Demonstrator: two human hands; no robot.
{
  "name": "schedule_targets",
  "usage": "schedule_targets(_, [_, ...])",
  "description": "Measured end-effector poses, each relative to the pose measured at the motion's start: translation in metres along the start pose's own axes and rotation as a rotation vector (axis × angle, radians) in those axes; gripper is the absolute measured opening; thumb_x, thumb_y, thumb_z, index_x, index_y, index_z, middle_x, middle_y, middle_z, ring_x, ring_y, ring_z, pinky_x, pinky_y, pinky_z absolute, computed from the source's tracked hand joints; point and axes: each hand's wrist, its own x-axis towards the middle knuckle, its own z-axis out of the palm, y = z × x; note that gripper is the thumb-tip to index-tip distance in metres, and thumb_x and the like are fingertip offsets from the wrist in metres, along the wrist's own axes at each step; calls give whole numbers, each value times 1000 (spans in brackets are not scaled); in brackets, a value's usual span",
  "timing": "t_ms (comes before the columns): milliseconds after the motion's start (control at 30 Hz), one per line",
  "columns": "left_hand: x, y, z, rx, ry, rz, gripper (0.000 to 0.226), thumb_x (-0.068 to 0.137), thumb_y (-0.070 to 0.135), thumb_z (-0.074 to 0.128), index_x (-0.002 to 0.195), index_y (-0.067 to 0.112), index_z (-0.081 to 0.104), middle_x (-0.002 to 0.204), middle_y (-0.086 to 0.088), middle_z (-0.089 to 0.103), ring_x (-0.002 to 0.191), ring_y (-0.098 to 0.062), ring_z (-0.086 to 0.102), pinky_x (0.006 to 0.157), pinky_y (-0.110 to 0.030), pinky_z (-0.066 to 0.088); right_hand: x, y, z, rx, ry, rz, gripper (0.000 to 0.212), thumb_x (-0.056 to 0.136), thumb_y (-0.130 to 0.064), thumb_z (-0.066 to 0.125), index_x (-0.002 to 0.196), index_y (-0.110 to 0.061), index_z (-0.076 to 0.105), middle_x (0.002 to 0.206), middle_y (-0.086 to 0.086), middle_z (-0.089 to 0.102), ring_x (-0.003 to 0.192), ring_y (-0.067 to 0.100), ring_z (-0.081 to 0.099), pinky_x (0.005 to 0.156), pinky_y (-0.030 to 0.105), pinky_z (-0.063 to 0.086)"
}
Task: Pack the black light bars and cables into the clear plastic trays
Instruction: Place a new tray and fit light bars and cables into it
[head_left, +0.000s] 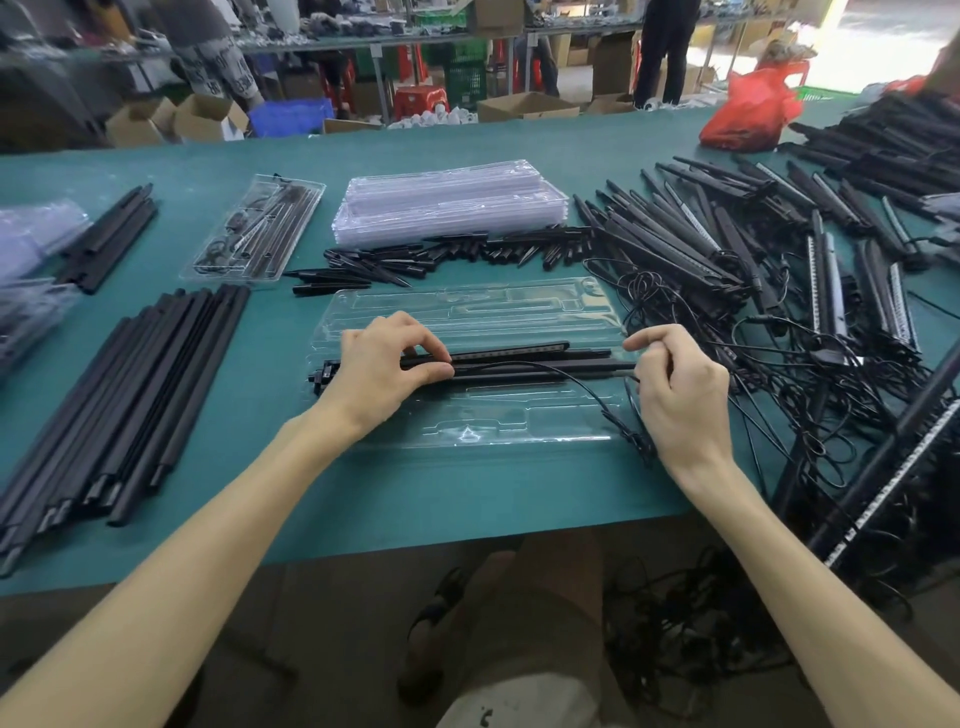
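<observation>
pinching light bars (519, 361) with left hand (376, 371); right hand (680, 395) pinching cable (587, 387).

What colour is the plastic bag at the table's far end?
The bag is red; head view shows it best.

The left hand (382, 366) and right hand (675, 384) grip light bars (519, 361) lying across a clear tray (467, 312).

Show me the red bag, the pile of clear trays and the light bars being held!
red bag (748, 117): head view, on its crinkled middle.
pile of clear trays (447, 205): head view, middle of the top tray.
light bars (519, 357): head view, middle of the bars.
</observation>
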Motion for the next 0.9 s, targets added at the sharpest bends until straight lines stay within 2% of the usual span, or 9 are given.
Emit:
schedule_targets(100, [0,-5,-5,-28,-22,-11,10,83,30,80,90,29,73,99,12,65,98,-14,60,108,-54,33,0,-1,-1,1,9,8,26,102,-9,38,95,-16,62,52,4,48,40,13,36,35,32,30])
schedule_targets(167, [-1,-7,-5,-35,-30,-9,12,83,28,80,92,29,72,99,12,66,98,-14,60,108,-54,34,0,-3,-2,-3,13,15,26,101,-9,38,95,-15,63,58,15,56,44,30,43,39,45,36])
schedule_targets(233, [-1,-8,-3,-68,-23,-5,15,84,25,81,96,27,72,98,13,66,98,-14,61,106,-54,37,-1,-4,-2,-8,14,19,26,102,-9,39,96,-14,63,62,19,58,49,37,48,43,49,38])
schedule_targets(367, [-1,-13,-1,-114,-59,0,19,86,22,79,105,26,76,96,11,64,100,-10,59,96,-31,43,-1,-3,-2,-25,8,27,26,102,-9,38,96,-14,63,57,9,55,43,24,41,41,46,37])
schedule_targets(433, [-2,-15,-3,-152,-85,-12,20,85,22,80,105,27,77,95,11,64,97,-4,60,87,-20,40,-1,-3,-2,-25,12,25,26,102,-9,38,96,-15,63,54,2,51,41,11,37,39,40,35])
schedule_targets(500, [-1,-17,-6,-175,-94,-19,19,85,21,80,103,26,78,95,9,65,94,-2,61,84,-17,40,-1,-3,-3,-23,19,26,26,101,-9,39,95,-15,63,53,-2,49,40,10,36,37,29,30])
schedule_targets(567, [-1,-17,-7,-161,-102,-8,20,85,21,80,104,25,78,97,6,66,96,-7,62,88,-22,43,-2,-4,-3,-18,17,33,26,101,-8,39,95,-13,63,51,-4,47,39,10,35,36,27,28])
schedule_targets(733, [-9,-18,-5,-102,-105,89,32,80,23,85,107,30,70,103,13,65,102,-12,57,98,-30,42,-2,-6,-3,-26,0,40,26,101,-8,39,95,-13,64,52,-4,48,41,13,38,41,45,36])
schedule_targets(900, [-9,-19,-2,6,-98,170,21,85,26,80,103,26,68,105,15,62,102,-18,53,99,-42,42,-2,-5,-2,-30,-12,46,26,101,-9,40,95,-13,64,54,0,51,43,16,41,43,49,41])
